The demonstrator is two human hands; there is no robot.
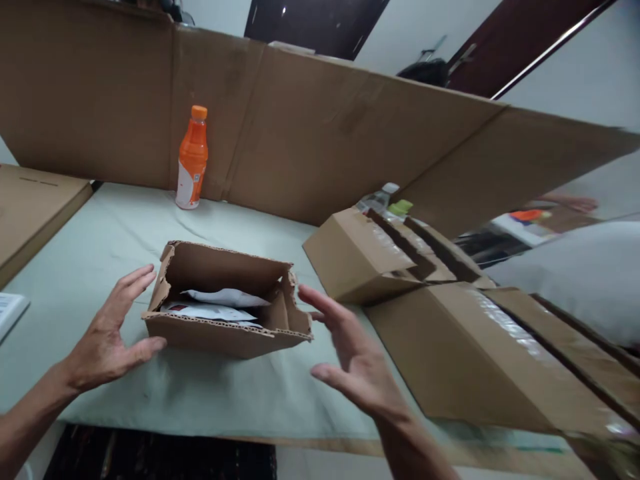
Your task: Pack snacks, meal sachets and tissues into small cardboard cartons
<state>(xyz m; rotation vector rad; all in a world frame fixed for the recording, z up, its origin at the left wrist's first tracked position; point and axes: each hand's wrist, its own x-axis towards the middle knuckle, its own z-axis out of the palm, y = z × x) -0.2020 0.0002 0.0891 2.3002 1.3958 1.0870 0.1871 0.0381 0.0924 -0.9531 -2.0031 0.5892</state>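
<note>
Fingers spread, the left hand [107, 337] at nine o'clock and right hand [357, 367] at four flank a cardboard box [215, 338] holding packets [225, 298]; an orange bottle [193, 160] stands near twelve.

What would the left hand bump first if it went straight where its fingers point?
Probably the open brown cardboard box, at its left end; the left hand looks near it, but depth is unclear.

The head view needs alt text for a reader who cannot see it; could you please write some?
A person's left hand and right hand, both open, flank an open-topped brown cardboard box holding flat white packets on a pale green tablecloth. An orange plastic bottle stands behind.
</note>
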